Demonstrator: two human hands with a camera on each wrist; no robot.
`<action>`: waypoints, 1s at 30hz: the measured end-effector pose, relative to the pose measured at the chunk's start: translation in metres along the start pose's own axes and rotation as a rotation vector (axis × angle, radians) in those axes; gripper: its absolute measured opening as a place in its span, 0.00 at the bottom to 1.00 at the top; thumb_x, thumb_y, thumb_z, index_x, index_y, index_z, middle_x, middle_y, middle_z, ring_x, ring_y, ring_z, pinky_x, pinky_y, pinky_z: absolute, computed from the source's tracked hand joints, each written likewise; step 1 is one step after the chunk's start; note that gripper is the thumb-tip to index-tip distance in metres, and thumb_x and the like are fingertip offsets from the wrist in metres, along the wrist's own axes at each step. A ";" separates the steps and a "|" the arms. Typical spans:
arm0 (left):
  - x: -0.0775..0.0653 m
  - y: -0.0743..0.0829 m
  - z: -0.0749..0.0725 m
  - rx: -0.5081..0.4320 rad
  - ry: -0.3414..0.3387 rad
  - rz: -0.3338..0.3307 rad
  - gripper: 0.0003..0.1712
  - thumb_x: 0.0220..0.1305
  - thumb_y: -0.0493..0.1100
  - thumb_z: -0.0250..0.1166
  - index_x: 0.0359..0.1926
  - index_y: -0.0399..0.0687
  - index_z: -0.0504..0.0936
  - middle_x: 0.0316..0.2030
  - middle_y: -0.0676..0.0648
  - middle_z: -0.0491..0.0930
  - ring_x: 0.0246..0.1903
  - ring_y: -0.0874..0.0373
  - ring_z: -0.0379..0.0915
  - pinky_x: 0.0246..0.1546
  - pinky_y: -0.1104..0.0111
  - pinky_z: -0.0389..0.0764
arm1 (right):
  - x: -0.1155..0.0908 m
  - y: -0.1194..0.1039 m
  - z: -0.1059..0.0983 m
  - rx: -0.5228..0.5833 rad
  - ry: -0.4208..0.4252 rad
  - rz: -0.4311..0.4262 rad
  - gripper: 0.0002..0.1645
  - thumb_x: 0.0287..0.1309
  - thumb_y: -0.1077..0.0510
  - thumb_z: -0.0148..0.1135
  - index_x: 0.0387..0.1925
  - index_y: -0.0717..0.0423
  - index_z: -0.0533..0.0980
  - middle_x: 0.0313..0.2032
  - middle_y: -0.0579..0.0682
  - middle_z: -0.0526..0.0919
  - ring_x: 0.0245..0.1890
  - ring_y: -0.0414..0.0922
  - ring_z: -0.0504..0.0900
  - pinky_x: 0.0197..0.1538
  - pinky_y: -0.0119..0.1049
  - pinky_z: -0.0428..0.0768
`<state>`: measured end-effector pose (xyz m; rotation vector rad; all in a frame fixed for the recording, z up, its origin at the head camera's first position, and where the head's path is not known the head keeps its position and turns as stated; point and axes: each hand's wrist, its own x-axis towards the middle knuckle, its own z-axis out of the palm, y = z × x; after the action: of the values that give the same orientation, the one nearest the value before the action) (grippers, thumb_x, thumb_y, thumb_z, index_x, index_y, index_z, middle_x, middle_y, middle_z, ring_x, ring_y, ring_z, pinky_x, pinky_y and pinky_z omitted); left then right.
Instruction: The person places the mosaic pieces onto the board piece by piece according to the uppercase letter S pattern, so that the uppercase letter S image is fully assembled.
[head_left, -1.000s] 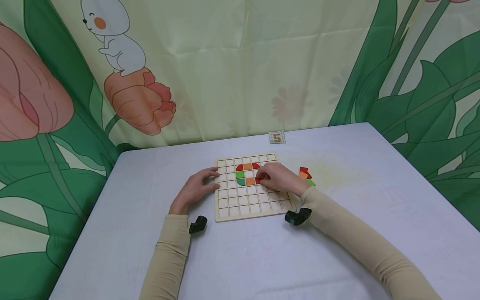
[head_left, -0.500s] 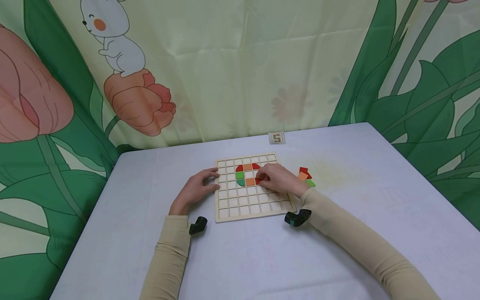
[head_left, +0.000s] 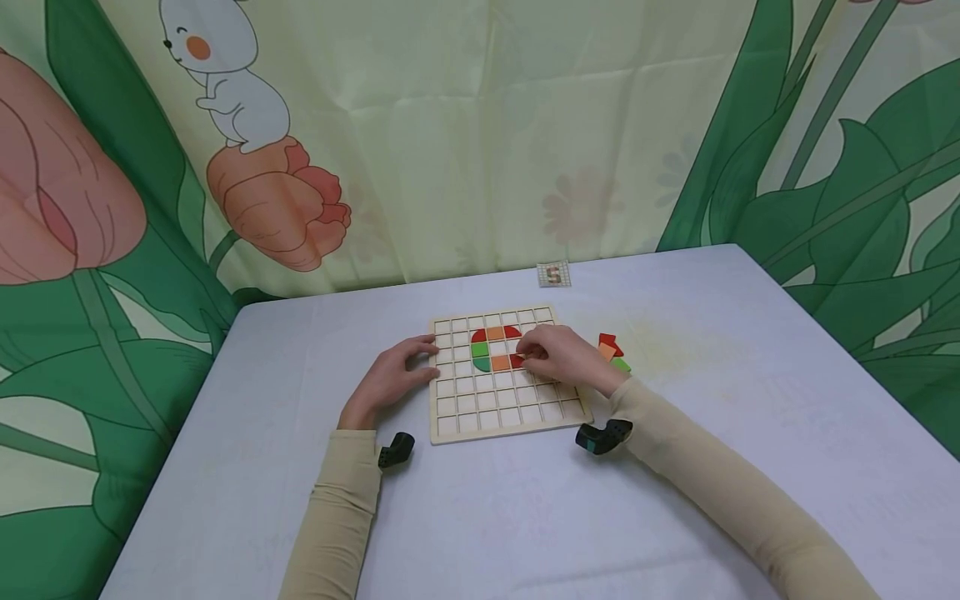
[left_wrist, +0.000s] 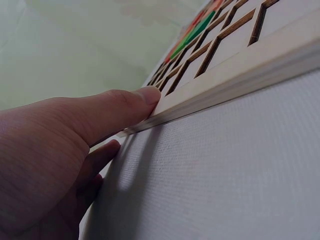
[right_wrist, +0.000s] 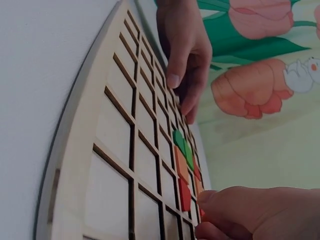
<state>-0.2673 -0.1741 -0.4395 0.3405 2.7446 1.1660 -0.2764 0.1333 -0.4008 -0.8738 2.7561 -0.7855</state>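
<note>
A square wooden grid board [head_left: 465, 423] lies on the table. Near its middle sit a green square tile [head_left: 480, 350], an orange tile [head_left: 500, 363] and red pieces, including a red tile [head_left: 516, 361] beside my right fingers. My left hand [head_left: 392, 371] touches the board's left edge, its thumb [left_wrist: 145, 95] against the wooden rim. Over the board, my right hand [head_left: 561, 354] has its thumb and fingers bent close to the red tile. In the right wrist view, that red tile [right_wrist: 184, 194] lies in its cell, just apart from the thumb. The fingertips are partly hidden.
A small heap of loose red, orange and green tiles [head_left: 617, 350] lies right of the board, partly behind the right hand. At the table's back edge is a small gridded pattern card [head_left: 553, 274]. A printed curtain [head_left: 450, 150] hangs behind.
My right hand has shifted slightly right, away from the red tile, which stays in the board. The left hand has stayed at the board's edge.
</note>
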 end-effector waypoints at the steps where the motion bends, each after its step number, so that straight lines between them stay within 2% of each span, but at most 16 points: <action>1: 0.000 0.000 0.000 0.001 0.000 0.001 0.23 0.61 0.45 0.70 0.57 0.45 0.80 0.69 0.51 0.66 0.72 0.52 0.53 0.71 0.55 0.55 | -0.003 0.002 -0.003 0.017 0.005 0.021 0.13 0.60 0.61 0.65 0.46 0.60 0.81 0.39 0.49 0.83 0.39 0.45 0.77 0.46 0.39 0.79; 10: 0.000 0.001 -0.001 0.013 -0.007 0.000 0.24 0.61 0.45 0.69 0.58 0.45 0.79 0.69 0.50 0.66 0.72 0.51 0.53 0.71 0.54 0.55 | -0.037 0.038 -0.032 0.075 0.060 0.200 0.18 0.62 0.58 0.65 0.51 0.61 0.79 0.42 0.52 0.82 0.41 0.48 0.78 0.45 0.41 0.79; 14: 0.000 0.000 -0.001 0.016 -0.009 0.001 0.24 0.61 0.45 0.69 0.58 0.44 0.79 0.69 0.50 0.66 0.72 0.51 0.53 0.72 0.55 0.55 | -0.056 0.058 -0.046 0.078 0.067 0.265 0.17 0.63 0.58 0.63 0.51 0.62 0.79 0.44 0.54 0.82 0.45 0.51 0.78 0.48 0.46 0.78; 21: 0.000 -0.001 0.000 0.020 -0.011 0.010 0.24 0.62 0.45 0.69 0.58 0.44 0.79 0.69 0.50 0.66 0.72 0.51 0.53 0.71 0.55 0.55 | -0.078 0.082 -0.062 0.071 0.032 0.396 0.22 0.65 0.55 0.60 0.56 0.64 0.75 0.50 0.60 0.80 0.50 0.56 0.76 0.53 0.53 0.77; 30: 0.000 -0.002 -0.001 0.022 -0.008 0.024 0.23 0.61 0.45 0.69 0.57 0.44 0.80 0.69 0.49 0.66 0.72 0.51 0.54 0.71 0.55 0.55 | -0.088 0.095 -0.063 0.066 -0.023 0.425 0.27 0.62 0.56 0.64 0.57 0.69 0.73 0.47 0.61 0.79 0.46 0.54 0.75 0.51 0.50 0.78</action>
<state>-0.2680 -0.1758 -0.4402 0.3814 2.7560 1.1381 -0.2692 0.2773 -0.3978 -0.2627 2.7301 -0.7686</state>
